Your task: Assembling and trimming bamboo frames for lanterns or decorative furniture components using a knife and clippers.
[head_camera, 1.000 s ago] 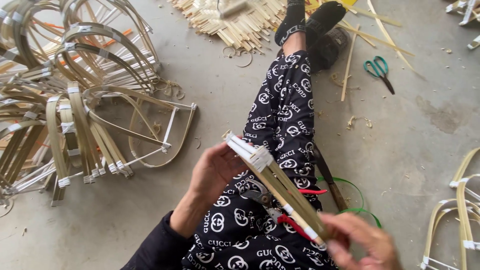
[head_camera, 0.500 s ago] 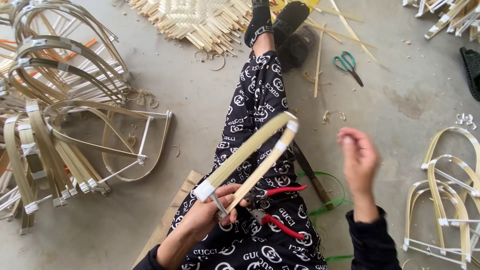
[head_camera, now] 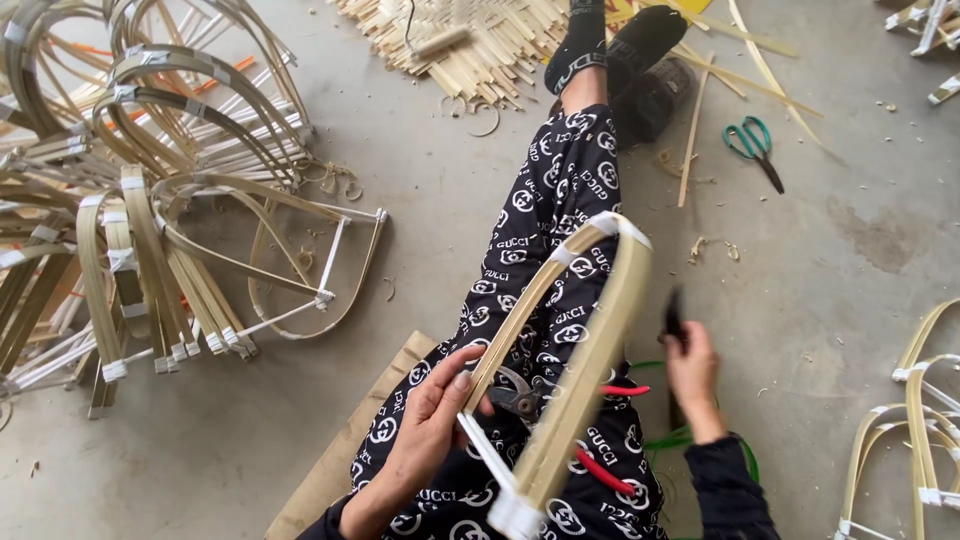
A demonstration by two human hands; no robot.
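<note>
My left hand (head_camera: pixel 425 425) grips the near end of a bent bamboo frame (head_camera: pixel 585 345) bound with white tape at its corners. The frame stands tilted over my lap, its taped far corner pointing away from me. My right hand (head_camera: pixel 692 375) is off to the right of the frame, fingers closed on a small dark object that is blurred. Red-handled pliers (head_camera: pixel 560 400) lie on my patterned trousers under the frame.
A big pile of finished bamboo frames (head_camera: pixel 150 230) fills the left floor. Several more frames (head_camera: pixel 915 430) lie at the right edge. Green-handled scissors (head_camera: pixel 755 145) and loose bamboo strips (head_camera: pixel 470 45) lie ahead. A wooden board (head_camera: pixel 340 460) is under my leg.
The frame has been swung from lying across my lap to standing tilted away from me. My right hand let go of it, moved right, and now holds a small dark object.
</note>
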